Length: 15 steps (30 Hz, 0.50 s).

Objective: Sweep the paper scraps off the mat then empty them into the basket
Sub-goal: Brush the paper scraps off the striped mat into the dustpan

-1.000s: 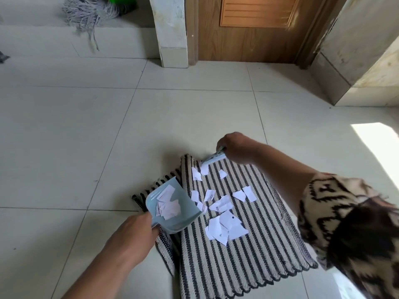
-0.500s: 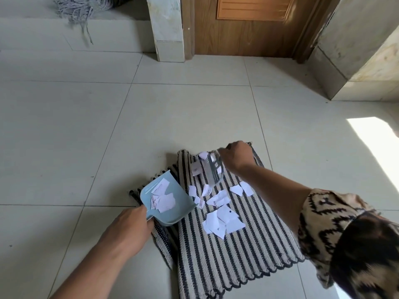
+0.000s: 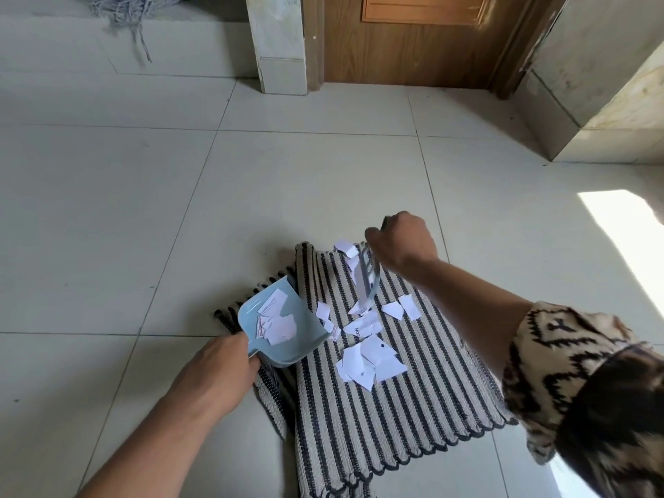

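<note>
A black-and-beige striped mat lies on the tiled floor. White paper scraps are scattered over its middle, and one scrap sits near its far edge. My left hand grips the handle of a light-blue dustpan, which rests on the mat's left edge with a few scraps inside. My right hand holds a small grey brush, its blurred bristles pointing down just above the mat's far part. No basket is in view.
A wooden door and a stone pillar stand at the back. A grey mop head lies at the top left. A low stone wall is on the right, with a sunlit patch on the floor.
My right hand has swung the brush from lying flat at the mat's far edge to bristles-down and swept it toward me. The dustpan has stayed put. The camera tilted down slightly.
</note>
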Tool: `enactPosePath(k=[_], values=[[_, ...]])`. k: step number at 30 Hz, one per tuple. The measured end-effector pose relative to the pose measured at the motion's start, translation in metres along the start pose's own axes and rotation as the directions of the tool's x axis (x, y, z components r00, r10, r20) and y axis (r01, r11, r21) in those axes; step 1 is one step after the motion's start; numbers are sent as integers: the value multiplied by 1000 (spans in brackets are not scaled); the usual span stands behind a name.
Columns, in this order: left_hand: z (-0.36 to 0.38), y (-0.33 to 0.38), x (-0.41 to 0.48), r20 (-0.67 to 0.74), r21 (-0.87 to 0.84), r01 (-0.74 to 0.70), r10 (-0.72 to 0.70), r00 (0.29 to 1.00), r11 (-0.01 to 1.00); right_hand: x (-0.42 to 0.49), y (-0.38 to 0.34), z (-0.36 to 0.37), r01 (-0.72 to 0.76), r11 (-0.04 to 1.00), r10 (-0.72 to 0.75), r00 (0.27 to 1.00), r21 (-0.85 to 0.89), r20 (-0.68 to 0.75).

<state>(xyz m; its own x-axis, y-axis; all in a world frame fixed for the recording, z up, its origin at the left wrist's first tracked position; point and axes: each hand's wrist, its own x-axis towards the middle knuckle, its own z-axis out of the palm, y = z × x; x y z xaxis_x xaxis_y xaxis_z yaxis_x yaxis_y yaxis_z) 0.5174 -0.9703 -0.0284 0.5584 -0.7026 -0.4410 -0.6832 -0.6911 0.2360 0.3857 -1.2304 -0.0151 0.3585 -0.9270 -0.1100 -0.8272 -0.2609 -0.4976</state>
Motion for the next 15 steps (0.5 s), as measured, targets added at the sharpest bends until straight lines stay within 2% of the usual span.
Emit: enactPosePath(k=[2,4,5,7,9,11,12,13,15], values=[[-1,1,0,-4,4,-1,1,1000,1000,3,-5,4,-17,985,9,999,170,45],[-2,3,0,-8,6,-7,7,1000,1000,-2,-5,20,-68,958,18,984,277,178],[-2,3,-1,-7,5,-8,8,1000,1000,-5,-2,28,-79,962,18,974,260,227],[-1,4,-1,-5,8,-10,10,1000,1000,-11,7,34,-40,993,12,971,112,237],[0,3,0,-4,1,-10,10,1000,1000,-15,16,25,12,1000,-9,987,-16,162],[0,1,1,-8,1,-14,14,1000,1000,-20,20,13,61,997,-57,996,-55,66],[-1,-1,2,-10,6,-14,14,1000,1000,-22,23,10,78,997,-78,996,-1,53],[-1,-4,2,-12,9,-11,11,1000,1000,-26,23,10,70,990,-80,993,124,84],[-2,-8,3,-13,2,-8,8,1000,1000,-39,21,19,-45,928,-40,975,371,219]])
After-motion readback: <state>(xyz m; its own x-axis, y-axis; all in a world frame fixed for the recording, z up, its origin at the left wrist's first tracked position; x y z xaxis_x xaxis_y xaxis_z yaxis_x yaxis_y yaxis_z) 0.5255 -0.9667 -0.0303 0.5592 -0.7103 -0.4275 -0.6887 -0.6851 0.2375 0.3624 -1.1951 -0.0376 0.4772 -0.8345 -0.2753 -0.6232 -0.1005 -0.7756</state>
